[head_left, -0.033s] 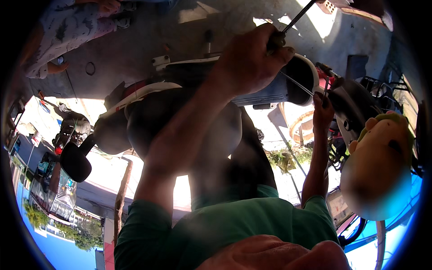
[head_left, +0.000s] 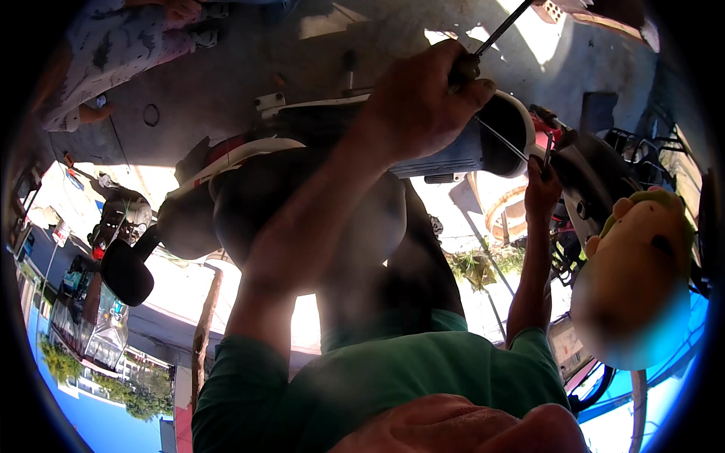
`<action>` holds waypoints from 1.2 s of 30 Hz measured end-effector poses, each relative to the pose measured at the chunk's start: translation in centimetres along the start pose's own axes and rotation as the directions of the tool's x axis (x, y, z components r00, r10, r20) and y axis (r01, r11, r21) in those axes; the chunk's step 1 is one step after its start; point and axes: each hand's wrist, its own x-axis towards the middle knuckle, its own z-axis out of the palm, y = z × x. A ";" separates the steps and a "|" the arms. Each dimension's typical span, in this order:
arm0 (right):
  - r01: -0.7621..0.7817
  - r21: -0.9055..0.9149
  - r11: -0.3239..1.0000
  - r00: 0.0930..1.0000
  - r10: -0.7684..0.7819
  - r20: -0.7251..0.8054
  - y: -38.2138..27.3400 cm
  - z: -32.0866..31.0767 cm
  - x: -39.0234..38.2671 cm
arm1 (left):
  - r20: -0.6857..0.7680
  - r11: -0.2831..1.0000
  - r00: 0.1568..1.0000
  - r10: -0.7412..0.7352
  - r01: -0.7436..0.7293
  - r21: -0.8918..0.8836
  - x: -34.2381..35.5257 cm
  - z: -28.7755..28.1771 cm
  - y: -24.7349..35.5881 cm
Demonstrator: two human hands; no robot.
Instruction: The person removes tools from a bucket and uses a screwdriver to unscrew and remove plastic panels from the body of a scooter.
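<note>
My left hand (head_left: 423, 102) is closed around the dark knob-like end of a tool with a straight metal shaft (head_left: 504, 29), which slants up to the right; its exact kind is unclear. Below that hand, a thin metal rod (head_left: 500, 137) runs down toward my right hand (head_left: 542, 189). The right fingers are pinched together at a slim, upright metal piece (head_left: 548, 145), too small to name. Both hands are over a white and black scooter (head_left: 438, 160), whose rounded dark end lies between them. My left forearm hides part of the scooter.
A black mirror (head_left: 127, 272) sticks out at the left. At the right is a beige rounded object with ear-like bumps (head_left: 634, 257), near a dark vehicle part (head_left: 596, 170). Another person in a patterned garment (head_left: 113, 64) is at the upper left. A dark ring (head_left: 152, 115) lies on the floor.
The thin rod between my hands has shifted very slightly to the right. Otherwise both hands hold the same positions.
</note>
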 end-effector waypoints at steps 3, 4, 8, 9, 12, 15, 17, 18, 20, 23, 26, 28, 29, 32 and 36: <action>-0.059 -0.136 0.989 0.996 0.049 -0.076 0.3 0.3 0.2 | -0.028 1.000 0.999 0.021 -0.021 -0.002 0.0 -0.1 0.4; -0.092 -0.157 0.983 0.994 0.080 -0.081 0.4 0.3 0.3 | -0.024 1.000 1.000 0.009 -0.009 -0.005 0.1 -0.1 0.6; -0.051 -0.148 0.988 0.993 0.035 -0.110 0.9 0.2 0.5 | 0.010 0.973 0.986 -0.165 0.164 -0.159 0.2 -0.5 1.5; -0.065 -0.173 0.983 0.992 0.045 -0.117 1.3 0.2 0.5 | 0.019 0.960 0.980 -0.196 0.196 -0.200 0.2 -0.6 1.7; -0.041 -0.242 0.969 0.997 0.023 -0.077 2.6 0.2 0.4 | 0.029 0.951 0.978 -0.209 0.210 -0.226 0.3 -0.9 1.8; 0.071 -0.319 0.945 0.996 -0.085 -0.032 3.5 0.4 0.6 | 0.042 0.976 0.986 -0.159 0.164 -0.144 0.3 -1.0 1.6; 0.182 -0.318 0.931 0.979 -0.200 -0.024 3.5 0.5 1.3 | 0.041 0.953 0.980 -0.197 0.201 -0.228 0.2 -0.9 1.4; 0.006 -0.170 0.985 1.000 -0.001 0.032 3.3 0.6 2.1 | 0.039 0.978 0.987 -0.154 0.158 -0.138 0.1 -0.8 1.3; -0.361 0.042 0.932 0.917 0.346 0.200 2.3 0.4 4.2 | 0.016 1.000 1.000 -0.014 0.014 0.011 0.0 -0.6 1.1; -0.650 0.362 0.668 0.756 0.517 0.402 0.2 -0.3 6.9 | 0.062 0.989 0.991 -0.121 0.126 -0.080 0.0 -0.5 1.1; -0.749 0.388 0.537 0.659 0.550 0.513 -1.6 0.1 8.3 | -0.009 0.973 0.992 -0.127 0.123 -0.194 0.3 -0.9 1.2; -0.779 0.407 0.476 0.626 0.609 0.487 -2.4 0.3 8.6 | 0.004 0.948 0.980 -0.198 0.192 -0.254 0.4 -1.3 1.5; -0.759 0.399 0.514 0.650 0.612 0.450 -2.5 0.6 8.4 | 0.025 0.927 0.967 -0.254 0.250 -0.278 0.4 -1.4 1.7; -0.658 0.241 0.713 0.742 0.560 0.369 -2.4 0.8 8.0 | 0.002 0.920 0.963 -0.269 0.258 -0.294 0.3 -1.8 2.4; -0.632 0.174 0.755 0.763 0.569 0.307 -1.9 0.6 8.4 | -0.023 0.944 0.970 -0.241 0.229 -0.236 0.2 -1.9 2.9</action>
